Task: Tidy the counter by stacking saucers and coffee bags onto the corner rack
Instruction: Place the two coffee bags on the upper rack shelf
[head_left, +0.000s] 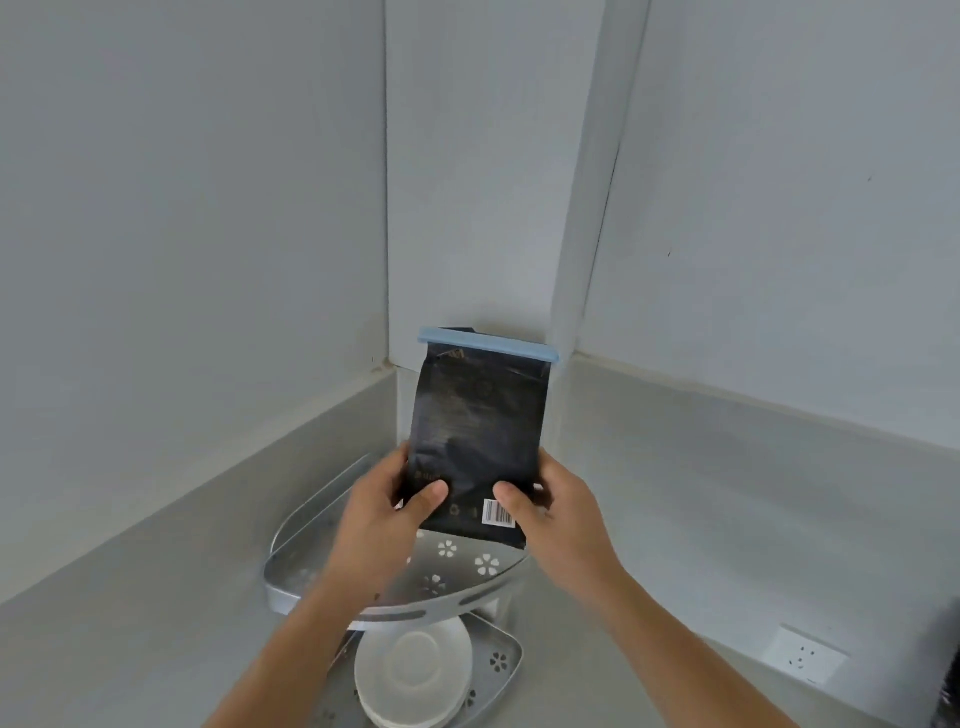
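Observation:
A black coffee bag (475, 436) with a pale blue clip along its top stands upright over the upper tier of the silver corner rack (395, 605). My left hand (387, 514) grips the bag's lower left edge, and my right hand (558, 512) grips its lower right edge by the barcode. Whether the bag's base touches the tier is hidden. On the rack's lower tier (504, 670) lies a stack of white saucers (413, 675), partly hidden by my left forearm.
The rack sits in a corner where grey walls and a grey backsplash (727, 467) meet. A white wall socket (805, 661) is low on the right. A dark object (948, 675) shows at the right edge.

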